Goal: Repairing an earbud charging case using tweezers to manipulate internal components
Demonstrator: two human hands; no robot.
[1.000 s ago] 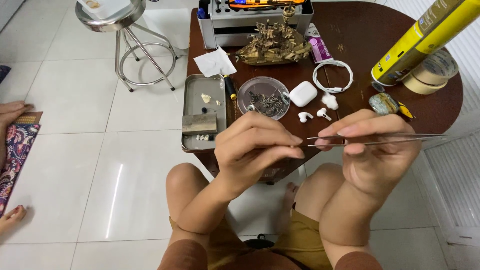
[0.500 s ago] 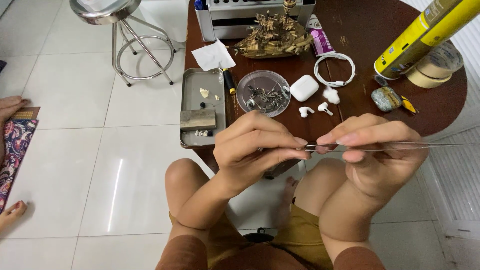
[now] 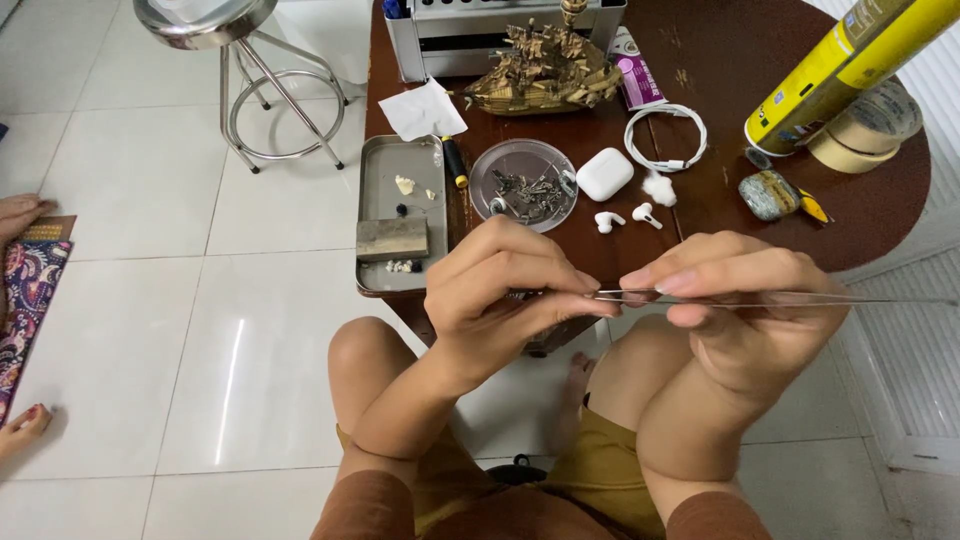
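My right hand (image 3: 745, 315) grips long metal tweezers (image 3: 800, 298) that lie level, tips pointing left. My left hand (image 3: 500, 295) pinches something tiny at the tweezer tips; what it is cannot be made out. Both hands hover above my knees, just in front of the dark round wooden table (image 3: 720, 60). Beyond my left hand sits a round glass dish (image 3: 522, 190) of small metal parts. Two white earbuds (image 3: 625, 217) and their white case (image 3: 604, 173) lie to its right.
A metal tray (image 3: 400, 165) with a grey block stands at the table's left. A wooden ship model (image 3: 545, 70), coiled white cable (image 3: 665, 138), yellow can (image 3: 850, 65), tape rolls (image 3: 865, 130) and a stone (image 3: 768, 193) fill the back. A steel stool (image 3: 230, 40) stands left; another person's hand (image 3: 20, 212) at far left.
My hands have stayed together at the tweezer tips. The view has shifted slightly, so the table sits a little higher in frame.
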